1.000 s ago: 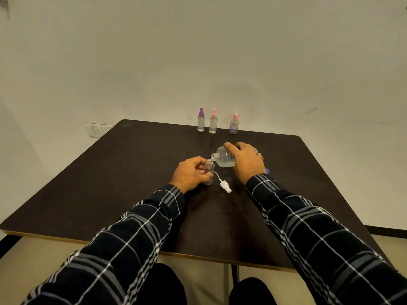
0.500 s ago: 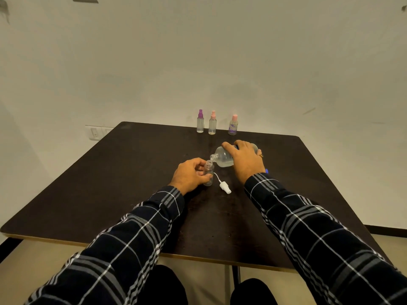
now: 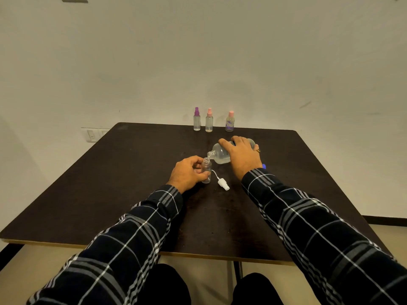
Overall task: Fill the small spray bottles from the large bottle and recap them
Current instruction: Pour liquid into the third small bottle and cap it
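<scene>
Right hand (image 3: 241, 158): curled over the large bottle (image 3: 218, 154), holding it tipped, neck just above the small bottle (image 3: 207, 170)
Left hand (image 3: 187, 173): grips the small bottle upright on the worktop (image 3: 132, 183)
Change: neck dipped slightly nearer the open mouth; both grips as before; pouring likely under way; stream too small to tell
Spray cap (image 3: 222, 183): lying just beside; recapping not yet done

Dark square table (image 3: 110, 183) against plain off-white wall (image 3: 198, 51)
</scene>
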`<action>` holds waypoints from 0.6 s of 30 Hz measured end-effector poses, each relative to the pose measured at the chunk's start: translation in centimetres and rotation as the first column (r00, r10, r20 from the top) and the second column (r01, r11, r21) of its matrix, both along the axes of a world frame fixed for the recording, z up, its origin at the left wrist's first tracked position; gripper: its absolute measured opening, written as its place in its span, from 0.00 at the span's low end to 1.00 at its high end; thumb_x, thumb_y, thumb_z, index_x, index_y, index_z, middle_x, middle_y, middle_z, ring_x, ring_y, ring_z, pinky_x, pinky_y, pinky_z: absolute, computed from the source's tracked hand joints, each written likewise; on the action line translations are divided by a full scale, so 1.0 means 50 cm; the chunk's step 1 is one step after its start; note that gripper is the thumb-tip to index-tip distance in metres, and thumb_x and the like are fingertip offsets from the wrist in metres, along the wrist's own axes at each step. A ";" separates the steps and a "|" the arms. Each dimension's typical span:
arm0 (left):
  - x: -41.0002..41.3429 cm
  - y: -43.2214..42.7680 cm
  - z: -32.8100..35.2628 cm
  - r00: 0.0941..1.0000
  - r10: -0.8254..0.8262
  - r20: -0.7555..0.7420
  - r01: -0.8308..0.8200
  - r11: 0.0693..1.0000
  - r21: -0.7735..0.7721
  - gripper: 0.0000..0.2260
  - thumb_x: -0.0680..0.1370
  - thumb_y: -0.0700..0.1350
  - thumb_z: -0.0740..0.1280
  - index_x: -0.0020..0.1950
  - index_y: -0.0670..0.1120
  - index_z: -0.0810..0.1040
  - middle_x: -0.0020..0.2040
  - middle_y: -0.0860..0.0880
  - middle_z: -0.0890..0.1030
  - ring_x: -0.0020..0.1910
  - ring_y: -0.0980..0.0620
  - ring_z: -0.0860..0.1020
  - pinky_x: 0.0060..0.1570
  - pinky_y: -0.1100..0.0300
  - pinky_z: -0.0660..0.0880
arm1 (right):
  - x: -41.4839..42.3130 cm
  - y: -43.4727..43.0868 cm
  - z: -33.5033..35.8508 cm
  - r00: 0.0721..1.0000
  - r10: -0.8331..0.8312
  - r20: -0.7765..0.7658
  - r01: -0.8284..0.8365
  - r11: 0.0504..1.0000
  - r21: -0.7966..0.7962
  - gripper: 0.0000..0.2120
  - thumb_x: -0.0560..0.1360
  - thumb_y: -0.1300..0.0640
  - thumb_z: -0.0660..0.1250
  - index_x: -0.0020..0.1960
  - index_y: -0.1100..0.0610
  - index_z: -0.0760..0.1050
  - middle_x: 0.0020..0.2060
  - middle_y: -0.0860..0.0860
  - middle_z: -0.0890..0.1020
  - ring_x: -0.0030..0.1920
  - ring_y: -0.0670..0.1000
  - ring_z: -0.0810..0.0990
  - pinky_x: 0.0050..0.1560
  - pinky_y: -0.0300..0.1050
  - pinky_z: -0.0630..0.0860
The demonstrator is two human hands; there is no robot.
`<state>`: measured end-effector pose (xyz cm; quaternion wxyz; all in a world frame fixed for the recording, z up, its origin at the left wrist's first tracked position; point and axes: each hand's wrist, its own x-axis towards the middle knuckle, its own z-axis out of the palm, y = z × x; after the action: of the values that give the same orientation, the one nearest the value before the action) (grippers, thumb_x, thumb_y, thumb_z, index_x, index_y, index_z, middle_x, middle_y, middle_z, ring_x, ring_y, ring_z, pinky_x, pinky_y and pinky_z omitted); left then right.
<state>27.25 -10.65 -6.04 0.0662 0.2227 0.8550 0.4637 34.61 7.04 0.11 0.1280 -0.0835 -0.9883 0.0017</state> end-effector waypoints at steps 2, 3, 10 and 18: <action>0.002 0.000 0.003 1.000 0.001 0.003 -0.001 1.000 -0.004 0.14 0.71 0.46 0.80 0.53 0.57 0.82 0.45 0.57 0.86 0.46 0.60 0.84 0.59 0.52 0.81 | 0.001 0.000 0.001 1.000 0.004 -0.009 -0.003 1.000 0.010 0.35 0.74 0.57 0.73 0.74 0.43 0.59 0.69 0.54 0.66 0.73 0.58 0.62 0.68 0.68 0.65; 0.002 0.000 0.003 1.000 0.000 0.005 0.000 1.000 -0.005 0.14 0.71 0.46 0.79 0.53 0.57 0.81 0.45 0.57 0.86 0.46 0.60 0.84 0.59 0.52 0.81 | 0.001 0.000 0.001 1.000 0.005 -0.010 -0.005 1.000 0.015 0.35 0.74 0.57 0.73 0.74 0.43 0.59 0.69 0.54 0.66 0.73 0.58 0.62 0.68 0.69 0.65; 0.004 0.000 0.005 1.000 -0.006 -0.005 0.006 1.000 -0.015 0.13 0.72 0.46 0.79 0.53 0.57 0.81 0.45 0.56 0.86 0.46 0.59 0.84 0.59 0.52 0.81 | 0.002 0.001 0.006 1.000 0.006 0.008 -0.006 1.000 0.026 0.36 0.74 0.57 0.73 0.75 0.42 0.58 0.71 0.55 0.65 0.74 0.58 0.60 0.69 0.71 0.61; 0.001 0.001 0.003 1.000 -0.001 0.005 0.001 1.000 -0.020 0.13 0.71 0.47 0.79 0.51 0.59 0.81 0.45 0.57 0.86 0.47 0.59 0.84 0.60 0.51 0.80 | 0.002 0.000 0.006 1.000 0.008 0.008 -0.008 1.000 0.029 0.37 0.73 0.56 0.73 0.75 0.43 0.58 0.71 0.55 0.65 0.74 0.59 0.60 0.69 0.71 0.63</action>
<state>27.31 -10.61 -5.88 0.0707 0.2212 0.8593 0.4557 34.69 7.05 0.41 0.1254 -0.0776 -0.9890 -0.0126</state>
